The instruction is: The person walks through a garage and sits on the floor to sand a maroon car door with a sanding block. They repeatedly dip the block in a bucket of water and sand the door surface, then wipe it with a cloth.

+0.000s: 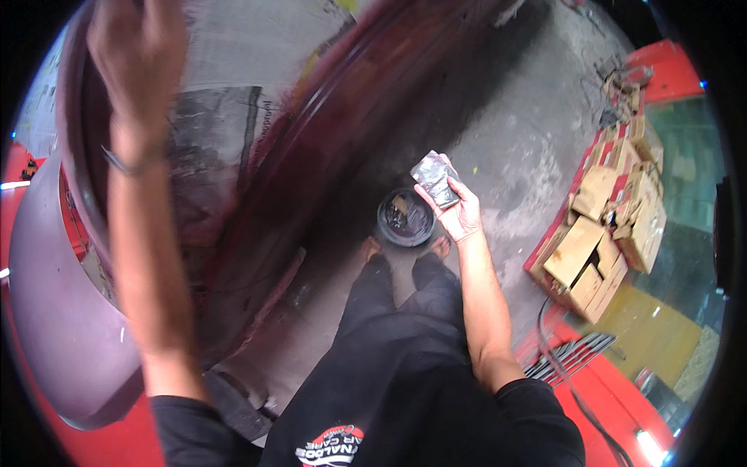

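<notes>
Your right hand (461, 212)'s fingers grip a gray rectangular block (433, 176) near a round bucket (408, 241) containing dark liquid (406, 226) and a brown piece (400, 204). Your left hand (142, 66), blurred beside the curved maroon panel (71, 132), has fingers whose state I cannot tell. Cardboard boxes (595, 257) sit rightward.

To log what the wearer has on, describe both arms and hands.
The left hand, blurred, and right hand are ungloved. A thin, dark wristband sits at the left wrist; none shows on the right. Short black T-shirt sleeves end above the elbows.
</notes>
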Demonstrator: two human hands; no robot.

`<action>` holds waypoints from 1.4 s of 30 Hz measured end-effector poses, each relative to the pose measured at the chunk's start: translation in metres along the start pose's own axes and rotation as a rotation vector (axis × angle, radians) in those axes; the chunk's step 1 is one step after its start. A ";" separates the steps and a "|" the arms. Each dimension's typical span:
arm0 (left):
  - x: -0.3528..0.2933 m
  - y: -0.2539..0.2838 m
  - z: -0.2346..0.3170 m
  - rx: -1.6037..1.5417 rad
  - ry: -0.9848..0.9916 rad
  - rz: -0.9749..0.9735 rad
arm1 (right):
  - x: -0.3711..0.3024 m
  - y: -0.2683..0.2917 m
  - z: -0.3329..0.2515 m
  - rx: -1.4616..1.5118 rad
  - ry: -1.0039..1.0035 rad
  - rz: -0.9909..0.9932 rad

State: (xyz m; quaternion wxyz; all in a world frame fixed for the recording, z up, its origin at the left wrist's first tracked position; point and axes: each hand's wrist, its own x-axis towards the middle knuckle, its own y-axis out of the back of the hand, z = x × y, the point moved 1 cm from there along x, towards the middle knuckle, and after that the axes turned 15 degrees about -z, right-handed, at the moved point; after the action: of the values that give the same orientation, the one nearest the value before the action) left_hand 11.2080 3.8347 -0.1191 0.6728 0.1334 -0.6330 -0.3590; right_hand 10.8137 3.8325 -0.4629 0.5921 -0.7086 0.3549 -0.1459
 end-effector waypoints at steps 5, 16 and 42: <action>-0.254 -0.132 0.126 -0.713 0.661 -0.501 | -0.039 0.113 0.060 -0.072 -0.058 0.268; -0.680 -0.410 0.236 -1.248 1.655 -0.998 | -0.104 0.284 0.099 0.017 -0.004 0.608; -0.734 -0.634 0.206 -0.967 1.829 -0.958 | -0.094 0.392 0.077 -0.347 -0.085 0.834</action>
State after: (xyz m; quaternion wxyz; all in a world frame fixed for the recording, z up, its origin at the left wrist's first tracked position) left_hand 10.8574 3.9217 -1.0425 0.6567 0.3000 0.4152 -0.5535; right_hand 10.6664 3.9344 -0.8317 0.4868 -0.5993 0.6046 0.1958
